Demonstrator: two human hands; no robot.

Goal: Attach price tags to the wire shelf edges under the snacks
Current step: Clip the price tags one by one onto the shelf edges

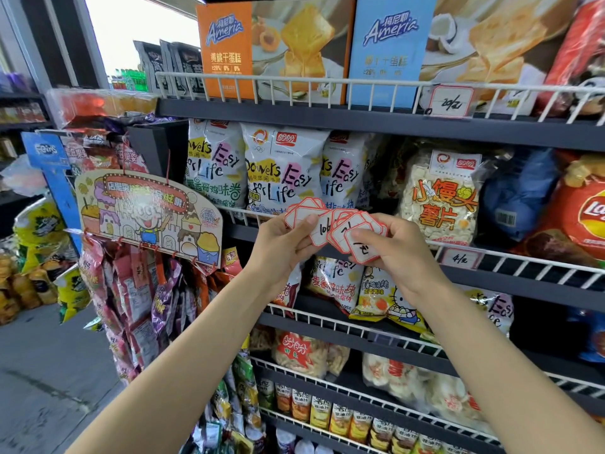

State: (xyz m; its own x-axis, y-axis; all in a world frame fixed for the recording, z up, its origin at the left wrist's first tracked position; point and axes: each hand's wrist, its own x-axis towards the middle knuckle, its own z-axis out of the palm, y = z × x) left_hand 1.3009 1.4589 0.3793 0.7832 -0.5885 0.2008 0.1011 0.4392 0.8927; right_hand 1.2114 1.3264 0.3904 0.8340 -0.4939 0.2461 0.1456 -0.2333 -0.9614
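Both hands hold a fanned stack of white price tags (337,226) with red borders, in front of the second shelf's white wire edge (523,257). My left hand (283,242) pinches the stack's left part, thumb on top. My right hand (389,249) pinches the right part, thumb on a tag with handwritten marks. One tag reading 4 (461,258) hangs on that wire edge, under the bag of white crisps (440,198). Another tag reading 20 (451,101) hangs on the top shelf's wire edge (294,80), below the blue box (389,50).
White snack bags (284,168) stand just behind the hands. An orange box (271,47) sits on the top shelf. Lower shelves hold more bags and small cans (347,417). A cardboard sign (147,214) with hanging packets juts out at left, beside the grey aisle floor (49,371).
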